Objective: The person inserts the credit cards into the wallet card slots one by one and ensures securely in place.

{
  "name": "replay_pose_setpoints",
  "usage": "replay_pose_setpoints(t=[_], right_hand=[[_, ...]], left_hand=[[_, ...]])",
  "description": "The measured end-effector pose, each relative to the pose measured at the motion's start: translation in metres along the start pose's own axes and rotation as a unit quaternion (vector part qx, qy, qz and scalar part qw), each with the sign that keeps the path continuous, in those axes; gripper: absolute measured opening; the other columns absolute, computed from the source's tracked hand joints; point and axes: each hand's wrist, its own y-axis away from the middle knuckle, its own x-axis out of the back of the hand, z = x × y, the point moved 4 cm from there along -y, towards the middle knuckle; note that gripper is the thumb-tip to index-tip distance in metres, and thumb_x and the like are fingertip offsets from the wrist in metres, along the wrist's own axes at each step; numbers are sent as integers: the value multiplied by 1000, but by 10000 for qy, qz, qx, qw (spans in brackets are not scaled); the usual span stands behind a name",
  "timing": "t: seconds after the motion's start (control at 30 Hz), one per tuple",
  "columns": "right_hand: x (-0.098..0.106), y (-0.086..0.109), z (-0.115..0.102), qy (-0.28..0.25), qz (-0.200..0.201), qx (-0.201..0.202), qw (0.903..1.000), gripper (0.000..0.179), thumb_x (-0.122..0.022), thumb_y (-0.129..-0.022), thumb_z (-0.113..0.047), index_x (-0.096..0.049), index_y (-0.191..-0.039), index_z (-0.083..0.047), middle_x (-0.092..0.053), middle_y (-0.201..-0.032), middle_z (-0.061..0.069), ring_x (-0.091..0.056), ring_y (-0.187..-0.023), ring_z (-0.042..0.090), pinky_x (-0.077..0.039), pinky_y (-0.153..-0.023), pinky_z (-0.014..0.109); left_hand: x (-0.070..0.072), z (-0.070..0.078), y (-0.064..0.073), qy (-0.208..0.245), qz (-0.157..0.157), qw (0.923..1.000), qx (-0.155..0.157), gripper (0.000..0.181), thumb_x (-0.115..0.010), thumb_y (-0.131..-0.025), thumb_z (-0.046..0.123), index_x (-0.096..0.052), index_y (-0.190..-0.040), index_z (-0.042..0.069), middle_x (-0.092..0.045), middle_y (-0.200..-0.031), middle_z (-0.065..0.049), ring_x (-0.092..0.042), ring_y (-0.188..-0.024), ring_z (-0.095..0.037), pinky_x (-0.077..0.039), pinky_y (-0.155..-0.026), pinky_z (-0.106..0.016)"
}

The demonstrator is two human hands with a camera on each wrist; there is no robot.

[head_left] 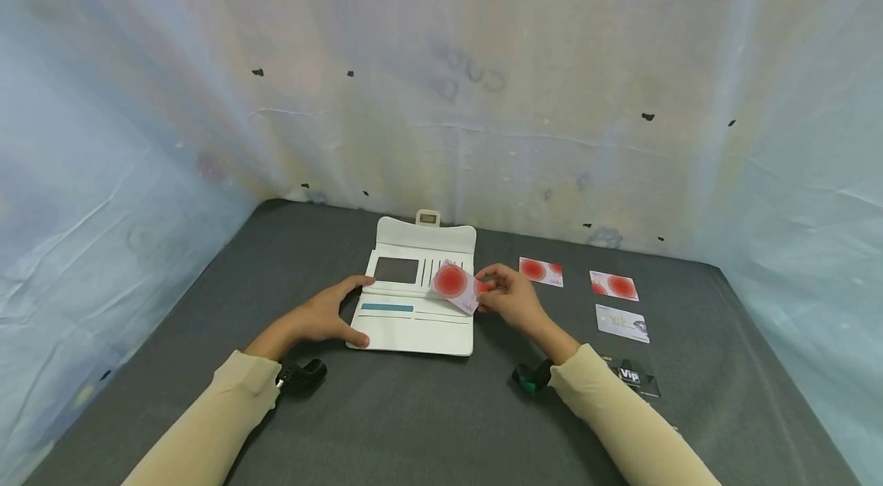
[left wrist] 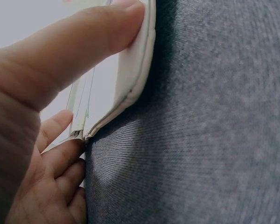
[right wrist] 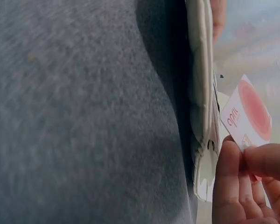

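Observation:
A white wallet (head_left: 414, 333) lies unfolded on the dark cloth, its card slots and a dark window facing up. My left hand (head_left: 324, 313) is at its left edge, thumb and index finger spread and resting on it. In the left wrist view the thumb presses near the wallet's rounded corner, and the other fingers touch the side by the fold. My right hand (head_left: 512, 297) pinches a white card with a red circle (head_left: 451, 281) between thumb and fingers, tilted over the right-hand slots. The card's far end looks free of the slots in the right wrist view.
Right of the wallet lie two red-circle cards (head_left: 541, 271) (head_left: 614, 286), a silver VIP card (head_left: 622, 323) and black VIP cards (head_left: 631, 376), partly behind the right sleeve. A pale curtain (head_left: 524, 87) hangs behind the dark tabletop (head_left: 414, 425).

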Motion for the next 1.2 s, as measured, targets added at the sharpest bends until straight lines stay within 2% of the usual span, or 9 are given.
replay_pose_setpoints(t=[0.23,0.4,0.53,0.77,1.03,1.2], right_hand=[[-7,-1,0,14,-4,-67,10000,30,-63,-83,11,-57,-113,10,-61,-91,27,-65,-67,17,-59,-69,37],[-10,0,1,-31,-31,-131,9999,32,-64,-83,11,-56,-114,11,-61,-91,27,-65,-69,22,-59,-71,43],[-11,0,4,28,-26,-139,9999,32,-64,-83,10,-57,-114,10,-62,-88,26,-65,-67,18,-59,-69,38],[-12,0,5,254,-85,-130,9996,33,-65,-84,8,-61,-116,7,-63,-90,27,-68,-71,25,-59,-70,38],[-14,-2,5,544,-156,-120,9983,28,-66,-84,5,-65,-112,5,-63,-85,17,-62,-68,12,-59,-69,32],[-14,-5,6,720,-295,-36,9970,28,-66,-85,4,-64,-112,8,-64,-88,19,-55,-68,9,-57,-67,26]], left_hand=[[0,0,1,-7,2,10000,15,106,-89,-63,39,-32,-150,17,-31,-154,-20,-28,-141,-44,-30,-105,-64],[-1,-2,0,-25,11,10000,18,107,-89,-63,40,-31,-150,18,-30,-154,-19,-28,-141,-44,-30,-105,-64],[-2,-4,-2,-67,17,9999,84,107,-89,-62,41,-31,-150,18,-30,-154,-19,-28,-142,-43,-30,-106,-64],[-2,-3,-2,-100,38,9999,57,107,-89,-63,40,-32,-150,18,-31,-154,-19,-28,-142,-43,-30,-106,-64],[-1,-4,-2,-127,58,9999,13,106,-89,-63,41,-32,-149,18,-31,-154,-19,-29,-141,-43,-31,-105,-64],[0,-2,-1,-132,49,9999,7,106,-89,-63,41,-32,-150,17,-31,-154,-19,-29,-141,-43,-31,-105,-63]])
